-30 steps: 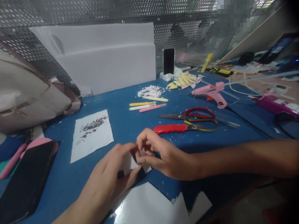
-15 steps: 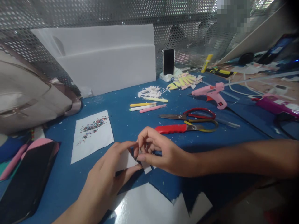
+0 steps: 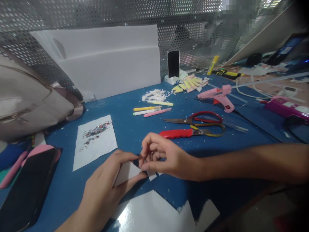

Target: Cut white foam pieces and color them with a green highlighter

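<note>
My left hand point(image 3: 103, 183) is closed around a small white card piece point(image 3: 125, 174), gripping it between thumb and fingers. At the piece's right-hand corner, the thumb and forefinger of my right hand point(image 3: 161, 158) pinch together; the fingertips partly cover that corner. The other fingers of this hand are curled. A small white scrap point(image 3: 151, 175) lies on the blue table just under it. Close to me, a larger cut white sheet point(image 3: 149, 209) with a glossy surface lies partly behind my left wrist.
Beyond my right hand lie a red-handled cutter point(image 3: 177, 133) and scissors point(image 3: 178, 121). Farther back are several pens point(image 3: 156, 112), white bits point(image 3: 155, 95) and a pink glue gun point(image 3: 217, 95). Left are a paper with sequins point(image 3: 106, 141) and a dark phone point(image 3: 29, 187).
The white card piece has tilted in my left hand, so more of its face shows. My right fingertips have shifted slightly left and down to its corner.
</note>
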Tool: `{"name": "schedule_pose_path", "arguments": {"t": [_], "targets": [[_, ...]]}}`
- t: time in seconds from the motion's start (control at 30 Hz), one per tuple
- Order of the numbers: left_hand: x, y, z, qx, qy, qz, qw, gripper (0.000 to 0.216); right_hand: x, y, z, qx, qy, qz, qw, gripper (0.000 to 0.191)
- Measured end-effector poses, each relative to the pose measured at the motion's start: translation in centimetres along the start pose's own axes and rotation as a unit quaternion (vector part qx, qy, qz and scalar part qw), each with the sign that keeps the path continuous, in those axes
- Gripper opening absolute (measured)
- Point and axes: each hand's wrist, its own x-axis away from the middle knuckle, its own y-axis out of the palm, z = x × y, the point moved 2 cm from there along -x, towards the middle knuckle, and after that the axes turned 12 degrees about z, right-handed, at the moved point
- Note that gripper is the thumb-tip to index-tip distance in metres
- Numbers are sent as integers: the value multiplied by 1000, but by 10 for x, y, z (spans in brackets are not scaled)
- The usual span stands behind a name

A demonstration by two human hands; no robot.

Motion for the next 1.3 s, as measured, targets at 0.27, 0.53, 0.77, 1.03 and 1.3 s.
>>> {"name": "schedule_pose_path", "arguments": {"t": [0.27, 0.53, 0.77, 1.03, 1.3], "targets": [[-1, -3, 1, -12, 17, -3, 1000, 26, -2, 0, 4, -62, 50, 18, 997, 43], [-3, -3, 4, 22, 33, -21, 999, 20, -3, 0, 7, -93, 67, 15, 993, 46], [-4, -5, 2, 33, 48, -43, 997, 17, -4, 1, 4, -97, 96, 14, 991, 48], [-6, -5, -1, 47, 84, -54, 994, 12, -5, -1, 9, -103, 106, 10, 989, 50], [-5, -3, -2, 44, 63, -43, 996, 18, -6, 1, 17, -123, 94, 17, 988, 49]]}}
